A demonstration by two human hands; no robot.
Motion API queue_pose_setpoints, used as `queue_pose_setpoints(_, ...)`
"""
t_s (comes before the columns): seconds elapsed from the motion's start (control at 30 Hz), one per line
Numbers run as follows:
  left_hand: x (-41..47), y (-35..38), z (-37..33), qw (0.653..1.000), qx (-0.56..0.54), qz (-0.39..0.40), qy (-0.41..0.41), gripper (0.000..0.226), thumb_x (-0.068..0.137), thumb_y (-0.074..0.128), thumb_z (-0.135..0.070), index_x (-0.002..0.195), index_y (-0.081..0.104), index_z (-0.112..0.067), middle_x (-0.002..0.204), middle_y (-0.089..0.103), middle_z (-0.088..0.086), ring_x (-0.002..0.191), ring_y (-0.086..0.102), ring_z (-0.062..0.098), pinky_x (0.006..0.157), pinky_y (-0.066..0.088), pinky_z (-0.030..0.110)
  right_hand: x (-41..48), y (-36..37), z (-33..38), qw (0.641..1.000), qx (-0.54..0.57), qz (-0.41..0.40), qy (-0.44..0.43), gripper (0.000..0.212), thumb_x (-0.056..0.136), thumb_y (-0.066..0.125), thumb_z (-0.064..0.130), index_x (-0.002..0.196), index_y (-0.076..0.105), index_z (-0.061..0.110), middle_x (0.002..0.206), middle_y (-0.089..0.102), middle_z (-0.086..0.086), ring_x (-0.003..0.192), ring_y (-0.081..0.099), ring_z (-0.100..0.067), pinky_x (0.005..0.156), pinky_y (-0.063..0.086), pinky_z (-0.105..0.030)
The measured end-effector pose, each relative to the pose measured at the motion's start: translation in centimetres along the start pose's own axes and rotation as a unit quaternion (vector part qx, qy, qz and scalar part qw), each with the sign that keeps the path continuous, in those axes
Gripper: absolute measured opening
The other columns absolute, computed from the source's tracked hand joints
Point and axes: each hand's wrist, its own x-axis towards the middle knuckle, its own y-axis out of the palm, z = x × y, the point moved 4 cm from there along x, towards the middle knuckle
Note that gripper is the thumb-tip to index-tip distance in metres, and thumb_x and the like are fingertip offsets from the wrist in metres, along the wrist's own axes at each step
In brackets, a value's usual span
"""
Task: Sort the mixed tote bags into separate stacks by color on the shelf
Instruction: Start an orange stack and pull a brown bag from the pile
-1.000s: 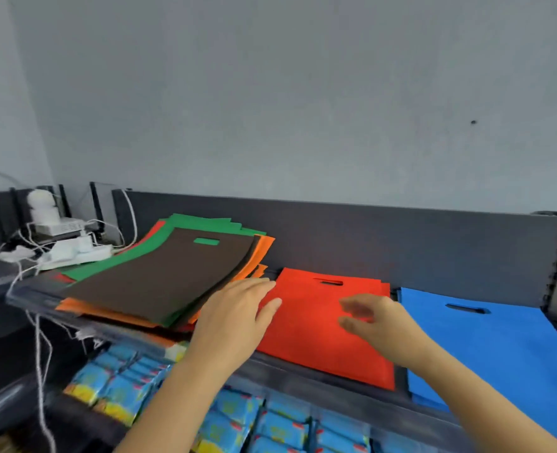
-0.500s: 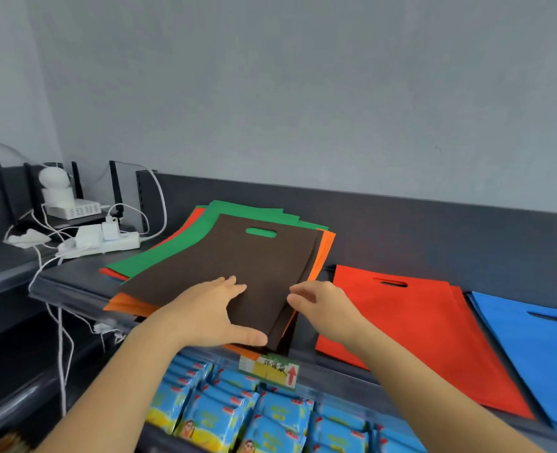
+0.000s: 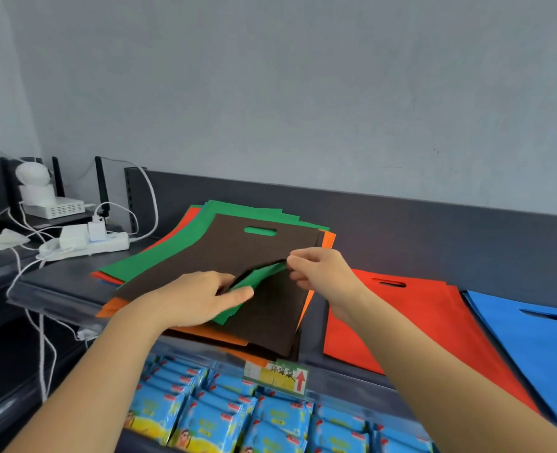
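A mixed pile of tote bags [image 3: 159, 256] lies on the dark shelf [image 3: 58, 289], with a brown tote bag [image 3: 238, 250] on top and green, orange and red ones under it. My left hand [image 3: 192, 299] pinches the brown bag's near edge, thumb on the green bag [image 3: 254, 276] that shows underneath. My right hand [image 3: 323, 276] pinches the same lifted edge further right. Another brown bag lies below the green one. A red bag [image 3: 417, 322] lies flat to the right, and a blue bag [image 3: 532, 338] beyond it.
At the left stand a white power strip [image 3: 84, 245] with loose cables and a router [image 3: 55, 207]. Blue snack packets [image 3: 221, 420] fill the shelf below, behind a price label [image 3: 277, 376]. A dark back panel runs behind the bags.
Both hands came off the red bag and went left to the mixed pile. They have lifted the brown bag's right edge, which exposes green underneath.
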Motion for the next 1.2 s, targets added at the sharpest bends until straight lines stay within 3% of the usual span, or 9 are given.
queue_pose_setpoints(0.1,0.2,-0.4,1.3,0.989,-0.100,-0.094,-0.047,0.052,0.088,0.041,-0.061,0.084,0.057,-0.012,0.074,0.052,0.002,0.071,0.055,0.023,0.067,0.041,0.031,0.1,0.4,-0.3,0.999,0.025,0.004,0.022,0.042,0.092,0.058,0.023,0.131,0.051,0.007,0.107,0.065,-0.007,0.089,0.064,-0.016,0.074,0.053,-0.021)
queue_pose_setpoints(0.27,0.2,0.5,2.9,0.960,-0.233,-0.155,-0.026,0.015,0.079,0.072,-0.040,0.089,0.072,-0.029,0.087,0.072,-0.010,0.082,0.066,0.006,0.081,0.053,0.034,0.2,0.8,-1.7,0.994,0.076,0.011,0.078,0.043,0.094,0.055,0.026,0.130,0.047,0.004,0.104,0.062,-0.009,0.086,0.062,-0.018,0.078,0.053,-0.028)
queue_pose_setpoints(0.43,-0.3,0.0,1.7,0.971,-0.165,-0.172,-0.004,0.058,0.076,0.042,-0.067,0.054,0.037,-0.013,0.044,0.032,-0.006,0.040,0.035,0.006,0.049,0.027,0.030,1.1,0.5,-2.5,0.988,0.104,-0.011,0.114,0.050,0.091,0.059,0.030,0.132,0.048,0.002,0.113,0.060,-0.011,0.090,0.062,-0.019,0.072,0.053,-0.026)
queue_pose_setpoints(0.63,-0.9,-0.2,1.4,0.964,-0.177,-0.196,-0.032,0.056,0.093,0.024,-0.054,0.052,0.023,-0.016,0.044,0.022,-0.007,0.043,0.029,0.011,0.050,0.021,0.030,2.0,0.2,-2.9,0.985,0.096,-0.049,0.133,0.039,0.093,0.055,0.036,0.109,0.062,0.001,0.075,0.053,-0.001,0.063,0.050,-0.011,0.056,0.044,-0.021)
queue_pose_setpoints(0.77,-1.5,0.0,0.6,0.981,-0.094,-0.170,-0.027,0.056,0.094,0.030,-0.053,0.056,0.036,-0.013,0.048,0.036,-0.004,0.047,0.039,0.012,0.052,0.030,0.028,1.2,0.9,-1.9,0.963,0.199,0.006,0.179,0.034,0.090,0.060,0.035,0.101,0.055,0.003,0.085,0.067,-0.015,0.068,0.067,-0.019,0.049,0.052,-0.021)
queue_pose_setpoints(0.87,-1.9,0.6,-1.4,0.990,0.031,-0.138,0.027,0.055,0.092,0.030,-0.058,0.104,0.065,-0.017,0.095,0.069,0.000,0.088,0.063,0.012,0.079,0.047,0.029,0.5,1.4,-1.5,0.962,0.197,0.044,0.182,0.030,0.086,0.067,0.012,0.111,0.057,0.000,0.094,0.067,-0.018,0.069,0.069,-0.022,0.050,0.054,-0.022)
queue_pose_setpoints(0.97,-2.0,0.6,-3.2,0.975,0.095,-0.180,0.094,0.038,0.096,0.042,-0.044,0.130,0.054,-0.032,0.134,0.052,-0.015,0.126,0.044,0.002,0.107,0.031,0.024,0.6,0.8,-2.1,0.972,0.181,0.000,0.148,0.037,0.081,0.059,-0.014,0.116,0.052,-0.002,0.109,0.062,-0.020,0.076,0.065,-0.025,0.046,0.052,-0.022)
queue_pose_setpoints(1.07,-1.5,0.3,-3.9,0.955,0.128,-0.234,0.127,0.038,0.090,0.060,-0.023,0.127,0.057,-0.034,0.131,0.054,-0.016,0.125,0.047,0.003,0.111,0.027,0.030,0.8,-2.4,-2.4,0.988,0.121,-0.069,0.064,0.035,0.081,0.055,-0.014,0.113,0.060,-0.001,0.103,0.066,-0.016,0.080,0.065,-0.026,0.055,0.056,-0.030)
queue_pose_setpoints(1.2,-0.1,0.2,-5.5,0.931,0.126,-0.309,0.150,0.042,0.062,0.079,0.002,0.097,0.075,-0.022,0.096,0.073,-0.002,0.088,0.069,0.022,0.085,0.051,0.041,-1.3,-9.1,-2.1,0.986,0.092,-0.137,-0.019,0.029,0.082,0.054,-0.012,0.098,0.068,0.008,0.096,0.070,-0.014,0.085,0.067,-0.025,0.077,0.057,-0.040)
